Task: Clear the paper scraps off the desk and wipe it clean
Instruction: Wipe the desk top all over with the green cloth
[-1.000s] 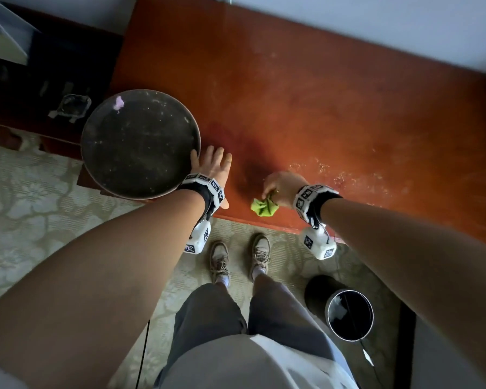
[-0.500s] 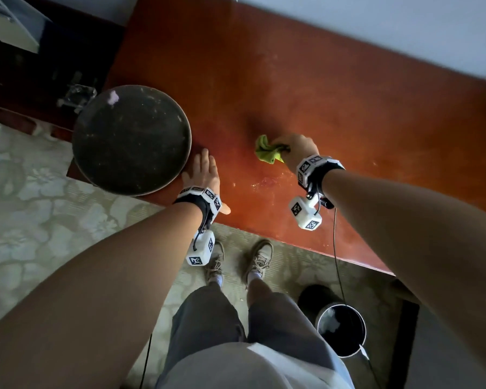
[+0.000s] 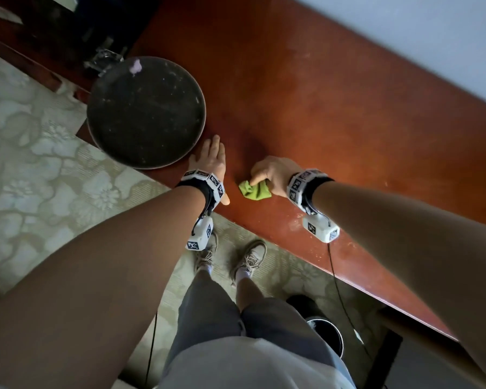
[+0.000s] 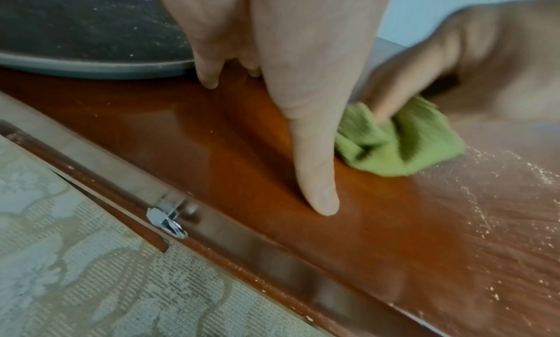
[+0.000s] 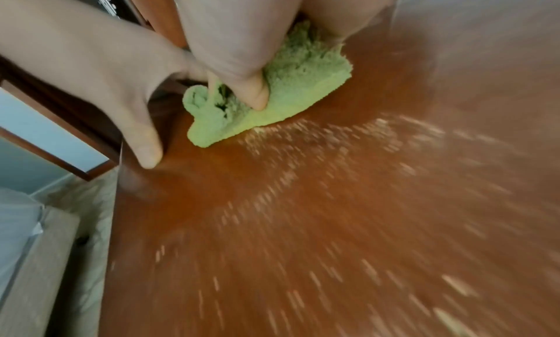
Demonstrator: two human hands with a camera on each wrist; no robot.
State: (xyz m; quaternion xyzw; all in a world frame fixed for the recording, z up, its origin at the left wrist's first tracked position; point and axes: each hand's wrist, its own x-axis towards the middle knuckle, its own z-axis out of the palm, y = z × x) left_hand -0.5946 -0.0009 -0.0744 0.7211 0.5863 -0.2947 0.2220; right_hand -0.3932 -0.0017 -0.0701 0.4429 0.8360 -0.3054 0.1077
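A small bunched green terry cloth (image 3: 254,190) lies on the glossy reddish-brown wooden desk (image 3: 334,113), near its front edge, beside pale crumbs (image 4: 482,198).

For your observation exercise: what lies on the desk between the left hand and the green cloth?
Only bare desk: the left hand and green cloth lie apart, shown in the head view.

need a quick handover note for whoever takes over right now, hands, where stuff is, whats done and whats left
Left hand: open, flat on the desk beside the round dark tray.
Right hand: grips the green cloth, pressing it on the desk near the front edge.
Done: the patch around the cloth looks wiped.
Left: pale crumbs remain to the right; a small pale scrap sits in the tray.
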